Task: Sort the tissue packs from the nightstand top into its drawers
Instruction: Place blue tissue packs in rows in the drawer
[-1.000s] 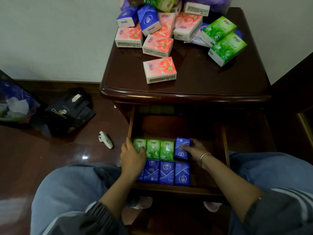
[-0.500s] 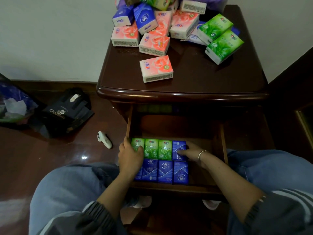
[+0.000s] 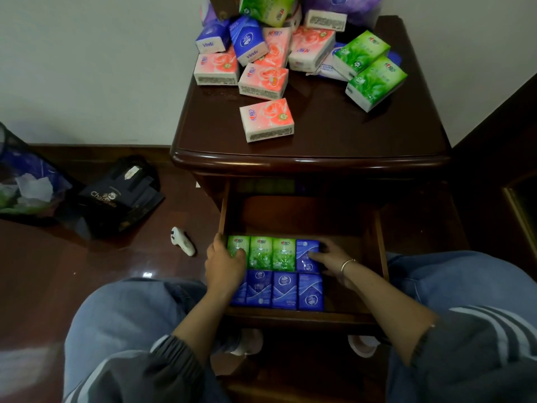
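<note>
The nightstand (image 3: 334, 135) carries a heap of tissue packs at its back: pink ones (image 3: 267, 119), green ones (image 3: 374, 82) and blue ones (image 3: 247, 39). Below, a drawer (image 3: 302, 317) stands pulled out. Its back row has three green packs and one blue pack (image 3: 305, 247); its front row is all blue packs (image 3: 284, 289). My left hand (image 3: 223, 266) curls over the leftmost green pack (image 3: 236, 244), thumb along its left side. My right hand (image 3: 331, 257) lies with straight fingers on the back-row blue pack.
On the dark wooden floor to the left lie a small white device (image 3: 183, 241), a black bag (image 3: 119, 196) and a mesh bin (image 3: 26, 184) with wrappers. My knees in jeans flank the drawer. Dark furniture (image 3: 517, 199) stands close on the right.
The blue pack under my right hand went from tilted to flush with the green row. My left hand stayed on the leftmost green pack.
</note>
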Available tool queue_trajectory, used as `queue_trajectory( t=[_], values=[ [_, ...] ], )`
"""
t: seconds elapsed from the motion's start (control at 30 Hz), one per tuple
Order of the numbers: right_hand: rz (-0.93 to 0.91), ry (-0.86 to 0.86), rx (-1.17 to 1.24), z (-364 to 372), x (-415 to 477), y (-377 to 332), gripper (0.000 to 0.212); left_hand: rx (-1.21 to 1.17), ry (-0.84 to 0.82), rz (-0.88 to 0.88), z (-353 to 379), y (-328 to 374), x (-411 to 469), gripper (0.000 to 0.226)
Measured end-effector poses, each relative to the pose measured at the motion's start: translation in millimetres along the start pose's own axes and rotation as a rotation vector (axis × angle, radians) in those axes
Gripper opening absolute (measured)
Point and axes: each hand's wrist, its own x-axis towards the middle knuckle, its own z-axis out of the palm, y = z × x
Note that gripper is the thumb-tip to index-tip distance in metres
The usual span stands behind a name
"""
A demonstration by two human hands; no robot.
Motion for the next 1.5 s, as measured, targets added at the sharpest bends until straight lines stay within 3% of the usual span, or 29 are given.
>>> queue_trajectory(
  t=[0.33,0.43,0.57,0.77,0.93,1.0,1.13,1.23,1.4,1.5],
  values=[
    [-0.083,0.208,0.116,-28.1,-3.8,-15.7,0.059,0.009,0.007,0.002,0.3,-2.7,1.5,0.057],
    [-0.040,0.244,-0.125,-54.7,-11.5,-17.3,0.061,0.001,0.007,0.008,0.7,-5.3,4.2,0.056],
    [0.111,0.089,-0.348,-48.3,-25.4,10.1,0.069,0.009,0.020,-0.004,3.3,-4.8,5.3,0.058],
    [0.133,-0.058,-0.429,-48.4,-33.6,24.7,0.042,0.033,0.015,-0.004,4.5,-6.5,5.9,0.061],
    [0.118,-0.148,-0.595,-49.5,-34.9,22.4,0.045,0.039,0.016,-0.008,5.1,-6.1,6.1,0.061],
    [0.193,-0.180,-0.539,-49.6,-35.4,18.6,0.048,0.041,0.021,-0.003,5.3,-6.4,6.2,0.061],
    [0.399,-0.099,-0.054,-53.0,-32.4,13.5,0.063,0.038,0.023,0.004,5.5,-8.1,7.2,0.063],
    [0.505,-0.137,0.167,-57.7,-29.5,13.5,0.065,0.039,0.024,0.010,6.0,-9.2,8.8,0.059],
    [0.496,-0.025,-0.031,-48.5,-30.0,19.6,0.029,0.058,0.024,0.008,6.5,-8.3,8.5,0.059],
    [0.487,0.002,-0.134,-45.0,-35.1,17.0,0.031,0.077,0.015,0.008,5.3,-7.5,7.1,0.062]
  ],
)
